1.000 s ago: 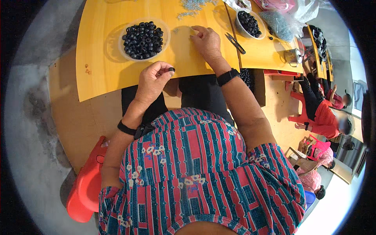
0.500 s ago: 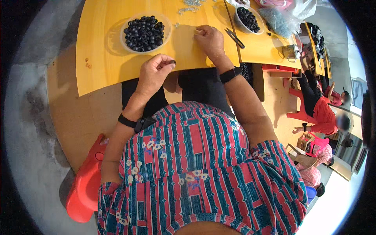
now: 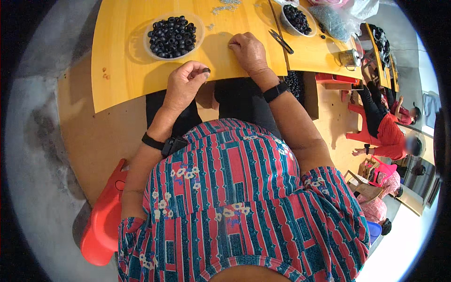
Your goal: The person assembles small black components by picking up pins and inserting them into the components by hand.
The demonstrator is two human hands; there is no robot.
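Pinched between the thumb and fingers of my left hand (image 3: 183, 84) is a small black bead (image 3: 206, 70), held over the table's front edge. Just beyond that hand sits a clear round bowl (image 3: 201, 40) heaped with black beads (image 3: 172, 37), some showing holes. My right hand (image 3: 249, 51) rests low over the tabletop, right of the bowl, with its fingers closed together. Whatever those fingertips hold, if anything, is too small to make out. Beyond both hands lie small clear or silvery pieces (image 3: 224, 8) in a loose group.
Right of my right hand lie dark-handled snips (image 3: 282, 42). Past them stand a second bowl of black beads (image 3: 297, 19), plastic bags (image 3: 331, 21) and a metal cup (image 3: 348, 58). A red chair (image 3: 101, 223) is at my left. Other people (image 3: 390, 136) sit farther right.
My right hand has edged slightly left and down over the tabletop. The left hand has dipped and turned a little, with the black bead still in its fingers.
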